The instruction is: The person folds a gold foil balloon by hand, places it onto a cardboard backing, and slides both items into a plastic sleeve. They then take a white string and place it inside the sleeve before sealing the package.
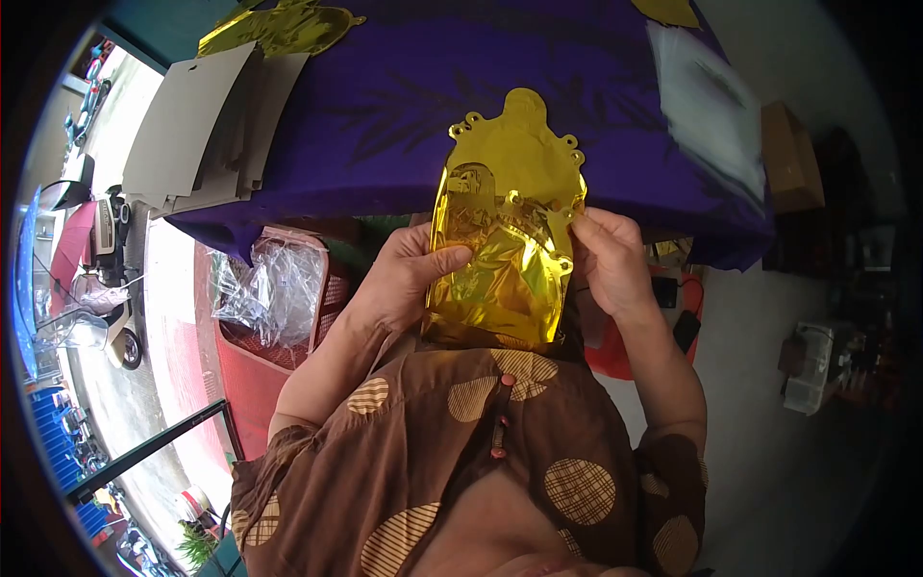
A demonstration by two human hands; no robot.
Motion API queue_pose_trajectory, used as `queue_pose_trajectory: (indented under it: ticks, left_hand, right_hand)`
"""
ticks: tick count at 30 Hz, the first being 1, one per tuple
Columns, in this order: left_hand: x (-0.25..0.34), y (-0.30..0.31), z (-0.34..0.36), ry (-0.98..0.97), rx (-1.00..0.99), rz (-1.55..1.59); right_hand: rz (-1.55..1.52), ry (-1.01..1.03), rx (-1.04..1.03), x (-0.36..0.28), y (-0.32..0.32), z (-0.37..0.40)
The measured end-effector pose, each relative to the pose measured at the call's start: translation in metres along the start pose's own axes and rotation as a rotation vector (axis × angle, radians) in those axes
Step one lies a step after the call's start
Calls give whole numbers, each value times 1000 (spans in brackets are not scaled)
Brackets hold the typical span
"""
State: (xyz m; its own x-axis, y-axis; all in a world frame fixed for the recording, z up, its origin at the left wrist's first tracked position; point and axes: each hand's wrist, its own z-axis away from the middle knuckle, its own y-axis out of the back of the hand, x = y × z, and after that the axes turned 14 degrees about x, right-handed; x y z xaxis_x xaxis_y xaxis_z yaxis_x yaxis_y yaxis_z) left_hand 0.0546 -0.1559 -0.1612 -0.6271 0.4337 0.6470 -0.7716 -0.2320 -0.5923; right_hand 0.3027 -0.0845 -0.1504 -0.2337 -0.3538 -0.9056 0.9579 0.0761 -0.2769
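Note:
Both of my hands hold a shiny gold foil sheet with a rounded top and small looped tabs with holes along its edges. Its lower part is creased and bent, and a cut-out shape shows near its left side. My left hand grips the left edge, thumb lying across the front. On the right edge, my right hand pinches the foil beside a tab. The fingers behind the sheet are hidden. The foil hangs between my body and the purple tablecloth, its top overlapping the cloth.
Grey card sheets are stacked on the table's left side, near more gold foil. A clear plastic packet lies at the right. A red basket holding clear plastic wrap stands below left. Cardboard is farther right.

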Motion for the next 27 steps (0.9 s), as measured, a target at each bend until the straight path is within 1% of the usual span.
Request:
queue_pose_trajectory:
  ticks: [2,5,8,14,20,23,27]
  left_hand:
    - [0,0,0,3,-2,2]
    - [0,2,-1,10,2,2]
    - [0,1,0,5,6,5]
    - [0,0,0,-34,16,-50]
    - [3,-5,2,-48,49,-92]
    - [2,-5,2,-48,48,-103]
    - [1,-5,1,-39,59,-126]
  right_hand:
    - [14,7,-33,2,4,-2]
    - [27,-36,-48,-3,4,-3]
    - [30,-40,-14,-4,-1,-1]
    - [41,137,8,15,1,-9]
    - [88,120,130,-1,-24,3]
    - [154,171,96,3,-14,-4]
    - [167,220,145,1,-18,-4]
